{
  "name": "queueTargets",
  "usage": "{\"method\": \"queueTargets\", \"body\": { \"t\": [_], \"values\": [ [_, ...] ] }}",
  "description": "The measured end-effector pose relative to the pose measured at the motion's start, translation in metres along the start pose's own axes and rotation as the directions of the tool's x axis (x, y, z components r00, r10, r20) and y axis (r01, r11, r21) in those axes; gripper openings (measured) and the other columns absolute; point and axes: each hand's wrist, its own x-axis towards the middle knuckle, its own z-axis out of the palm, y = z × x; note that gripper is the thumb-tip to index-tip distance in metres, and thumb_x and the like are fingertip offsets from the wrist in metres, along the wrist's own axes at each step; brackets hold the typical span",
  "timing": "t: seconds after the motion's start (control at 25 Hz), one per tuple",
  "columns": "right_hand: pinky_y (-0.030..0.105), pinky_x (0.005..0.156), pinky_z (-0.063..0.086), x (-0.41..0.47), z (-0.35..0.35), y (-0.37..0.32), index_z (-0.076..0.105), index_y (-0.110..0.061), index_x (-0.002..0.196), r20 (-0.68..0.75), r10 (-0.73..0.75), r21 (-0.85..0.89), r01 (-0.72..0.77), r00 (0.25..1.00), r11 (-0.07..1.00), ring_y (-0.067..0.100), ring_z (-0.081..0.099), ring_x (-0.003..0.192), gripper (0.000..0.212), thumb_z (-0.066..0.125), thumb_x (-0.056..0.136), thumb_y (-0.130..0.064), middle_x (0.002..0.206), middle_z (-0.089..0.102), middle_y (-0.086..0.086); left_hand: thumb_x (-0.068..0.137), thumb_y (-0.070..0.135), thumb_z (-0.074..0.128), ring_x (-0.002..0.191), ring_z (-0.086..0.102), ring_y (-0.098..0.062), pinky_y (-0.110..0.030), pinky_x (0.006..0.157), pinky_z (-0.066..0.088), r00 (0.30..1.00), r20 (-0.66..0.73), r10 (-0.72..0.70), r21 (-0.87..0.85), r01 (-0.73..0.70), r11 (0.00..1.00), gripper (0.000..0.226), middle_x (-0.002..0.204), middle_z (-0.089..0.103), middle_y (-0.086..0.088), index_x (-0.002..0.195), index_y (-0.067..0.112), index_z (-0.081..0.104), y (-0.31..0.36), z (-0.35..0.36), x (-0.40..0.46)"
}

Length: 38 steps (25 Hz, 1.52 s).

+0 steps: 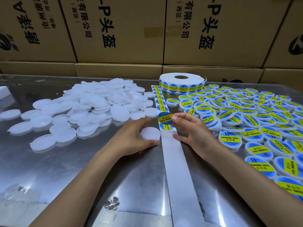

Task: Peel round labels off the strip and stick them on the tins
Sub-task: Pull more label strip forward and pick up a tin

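- Right hand pinches a peeled label between thumb and forefinger, held just above the strip. Other fingers are spread, with their tips down beside the strip's right edge, probably to pin the backing while peeling.
- Left hand curls loosely round a blank tin, thumb on the near rim and fingers on the far side. The tin sits flat on the table, touching the strip's left edge. Likely parked there so the label has a short way to travel.
- The strip runs from the roll at the back, down the middle toward the viewer. Labels remain on the far part; the near part is bare backing, already used.
- Blank pile is on the left, the labelled pile on the right. Looks like a left-to-right flow: take blank, label, drop right.
- Step in hand, by my read: label is off, next is to centre it over the tin and press it down.
- Risk: pinched by one edge, the label could fold or land off-centre. The left hand's grip is what stops the tin sliding on the shiny metal.
- Cartons are stacked behind the table, not involved.
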Motion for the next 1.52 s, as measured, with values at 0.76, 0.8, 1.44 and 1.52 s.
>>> {"method": "queueTargets", "body": {
  "t": [0.76, 0.8, 1.44, 1.52],
  "values": [
    [0.03, 0.092, 0.046, -0.002, 0.004, -0.001, 0.075, -0.02, 0.072, 0.019, 0.048, -0.04, -0.047, 0.999, 0.998, 0.008, 0.063, 0.105, 0.011, 0.069, 0.081, -0.022, 0.094, 0.074, -0.004, 0.07, 0.021, 0.082, 0.103, 0.053, 0.003, -0.003, 0.089, 0.036, 0.95, -0.19, 0.247, -0.18, -0.281, 0.943, 0.079, 0.115, 0.059, 0.013, 0.138, 0.024, 0.041, 0.02, 0.008, -0.002],
    [0.03, 0.092, 0.046, -0.002, 0.005, -0.001, 0.075, -0.02, 0.072, 0.016, 0.049, -0.045, -0.048, 0.999, 0.998, 0.008, 0.063, 0.104, 0.011, 0.069, 0.081, -0.022, 0.093, 0.074, -0.004, 0.07, 0.021, 0.082, 0.103, 0.053, 0.003, -0.003, 0.089, 0.037, 0.95, -0.19, 0.248, -0.18, -0.282, 0.942, 0.08, 0.115, 0.058, 0.014, 0.138, 0.025, 0.041, 0.02, 0.007, -0.003],
    [0.037, 0.094, 0.048, -0.004, 0.013, 0.001, 0.072, -0.016, 0.079, -0.078, 0.005, -0.131, -0.015, 0.997, 0.991, 0.012, 0.064, 0.094, 0.007, 0.069, 0.084, -0.019, 0.091, 0.072, 0.002, 0.067, 0.028, 0.084, 0.099, 0.057, 0.003, -0.018, 0.092, 0.044, 0.957, -0.188, 0.222, -0.207, -0.259, 0.943, 0.084, 0.116, 0.061, 0.016, 0.138, 0.03, 0.04, 0.021, 0.007, -0.004],
    [0.038, 0.092, 0.049, -0.003, 0.014, 0.003, 0.072, -0.017, 0.078, -0.082, -0.014, -0.147, 0.002, 0.996, 0.989, 0.014, 0.063, 0.092, 0.008, 0.068, 0.085, -0.018, 0.091, 0.072, 0.005, 0.066, 0.029, 0.085, 0.099, 0.058, 0.002, -0.015, 0.091, 0.044, 0.956, -0.196, 0.218, -0.216, -0.259, 0.941, 0.085, 0.115, 0.062, 0.016, 0.138, 0.031, 0.04, 0.021, 0.007, -0.005]
  ]
}}
